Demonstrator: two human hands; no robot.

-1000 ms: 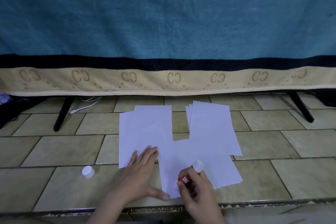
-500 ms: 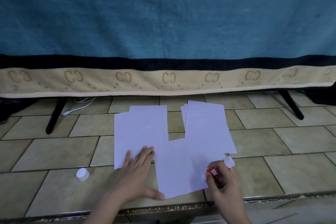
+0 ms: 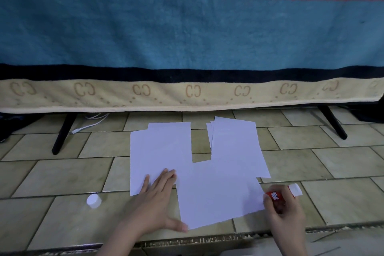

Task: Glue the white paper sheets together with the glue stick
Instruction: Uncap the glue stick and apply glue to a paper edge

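Note:
White paper sheets lie on the tiled floor: a left pile, a right pile, and a near sheet overlapping both. My left hand lies flat with straight fingers on the left pile and the near sheet's left edge. My right hand grips the red and white glue stick at the near sheet's right edge. Its white end points away to the right. The white cap lies on the floor left of my left hand.
A striped blue, red and beige blanket hangs over a frame with black legs behind the sheets. A white cable lies under it. A worn step edge runs along the near side.
My right hand has carried the glue stick from the near sheet's bottom left to its right edge. My left hand stays pressed on the paper.

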